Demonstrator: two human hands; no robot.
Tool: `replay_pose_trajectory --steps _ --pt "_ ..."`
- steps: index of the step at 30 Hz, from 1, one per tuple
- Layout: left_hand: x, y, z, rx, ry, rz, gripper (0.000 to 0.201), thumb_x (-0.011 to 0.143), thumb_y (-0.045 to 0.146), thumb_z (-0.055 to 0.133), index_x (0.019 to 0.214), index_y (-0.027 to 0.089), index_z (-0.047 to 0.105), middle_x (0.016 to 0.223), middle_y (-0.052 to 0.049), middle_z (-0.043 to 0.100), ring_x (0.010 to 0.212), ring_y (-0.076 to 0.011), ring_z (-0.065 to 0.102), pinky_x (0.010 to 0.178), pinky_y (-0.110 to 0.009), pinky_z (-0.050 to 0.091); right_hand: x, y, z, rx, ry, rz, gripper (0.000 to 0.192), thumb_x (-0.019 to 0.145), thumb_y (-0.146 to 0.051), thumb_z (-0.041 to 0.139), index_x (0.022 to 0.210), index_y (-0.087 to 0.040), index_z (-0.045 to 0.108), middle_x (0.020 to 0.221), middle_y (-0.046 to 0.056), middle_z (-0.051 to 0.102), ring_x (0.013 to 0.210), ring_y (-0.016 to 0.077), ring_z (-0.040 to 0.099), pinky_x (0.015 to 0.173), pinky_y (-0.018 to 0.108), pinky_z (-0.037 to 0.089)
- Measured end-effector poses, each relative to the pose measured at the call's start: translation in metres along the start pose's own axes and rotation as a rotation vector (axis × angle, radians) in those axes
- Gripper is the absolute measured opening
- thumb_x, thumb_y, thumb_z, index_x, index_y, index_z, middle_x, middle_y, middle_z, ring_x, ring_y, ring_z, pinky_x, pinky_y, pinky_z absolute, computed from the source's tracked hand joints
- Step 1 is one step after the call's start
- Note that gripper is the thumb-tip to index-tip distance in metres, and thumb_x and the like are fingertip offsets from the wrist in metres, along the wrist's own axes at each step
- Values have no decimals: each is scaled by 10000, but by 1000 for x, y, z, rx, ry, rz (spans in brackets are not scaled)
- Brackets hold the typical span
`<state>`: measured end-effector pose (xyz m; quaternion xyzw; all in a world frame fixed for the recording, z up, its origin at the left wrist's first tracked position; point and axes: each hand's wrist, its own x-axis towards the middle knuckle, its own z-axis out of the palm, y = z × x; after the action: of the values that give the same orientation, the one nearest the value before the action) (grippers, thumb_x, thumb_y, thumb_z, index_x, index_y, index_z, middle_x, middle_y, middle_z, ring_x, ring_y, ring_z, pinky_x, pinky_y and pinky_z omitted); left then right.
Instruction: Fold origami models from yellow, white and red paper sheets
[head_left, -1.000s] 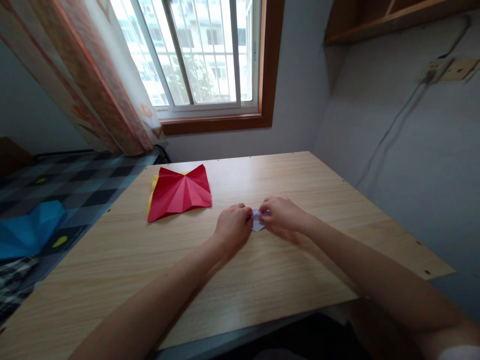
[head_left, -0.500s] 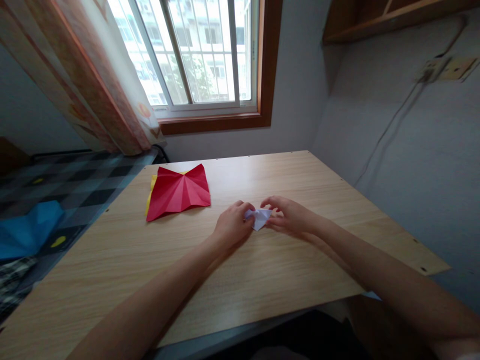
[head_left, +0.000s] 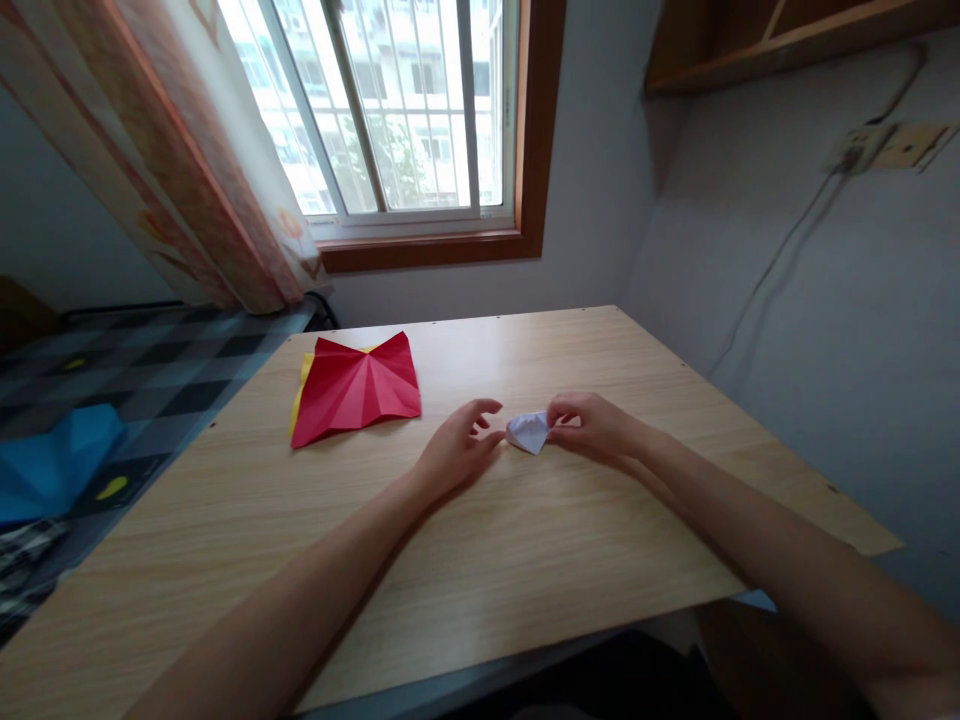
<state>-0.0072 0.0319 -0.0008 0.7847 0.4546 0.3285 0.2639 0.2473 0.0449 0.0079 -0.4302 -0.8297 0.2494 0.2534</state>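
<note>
Change: left hand (head_left: 455,450) has released the white folded paper (head_left: 528,431) and drawn back slightly.
Left hand: open, fingers spread, resting on the surface (head_left: 525,560).
Right hand (head_left: 592,428): pinching the paper, which touches the surface.
Nearby: red folded sheet (head_left: 358,388), far left.

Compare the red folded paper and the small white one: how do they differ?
The red folded paper is much larger than the small white paper. The red one lies spread and untouched on the table, over a yellow sheet; the white one is pinched by the right hand. Both are creased paper on the same tabletop.
</note>
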Motion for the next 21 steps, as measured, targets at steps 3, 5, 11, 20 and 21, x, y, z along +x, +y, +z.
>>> replay_pose_trajectory --steps 3,5,11,20,21 --pt "0 -2 4 -73 89 -67 272 900 338 504 1125 193 554 976 -50 615 807 -154 594 712 -291 526 5 11 -7 -18 78 39 152 791 -307 658 756 -160 661 800 30 656 717 144 617 666 244 492" --pt "1 -2 5 -93 118 -91 247 914 335 474 1098 189 553 975 -47 619 794 -150 597 730 -296 520 11 24 -16 -38 131 55 154 806 -301 636 770 -154 660 793 40 667 718 150 625 661 244 485" --pt "2 -2 4 -130 141 -101 226 909 336 472 1059 189 557 1027 -54 633 799 -153 600 740 -298 505 31 66 -50 -277 248 192 156 827 -311 622 812 -163 670 806 63 706 718 167 639 635 245 439" --pt "3 -8 6 -151 119 -104 249 884 333 491 1065 179 566 967 -47 617 718 -144 569 692 -291 482 56 108 -58 -409 319 363 205 746 -243 711 940 -194 666 901 51 709 749 163 632 633 233 419" --pt "3 -8 5 -151 119 -106 249 880 325 493 1066 177 566 965 -48 617 717 -144 567 692 -292 480 57 112 -57 -399 333 364 308 741 -240 716 1038 -200 645 958 52 705 755 156 634 642 230 429"
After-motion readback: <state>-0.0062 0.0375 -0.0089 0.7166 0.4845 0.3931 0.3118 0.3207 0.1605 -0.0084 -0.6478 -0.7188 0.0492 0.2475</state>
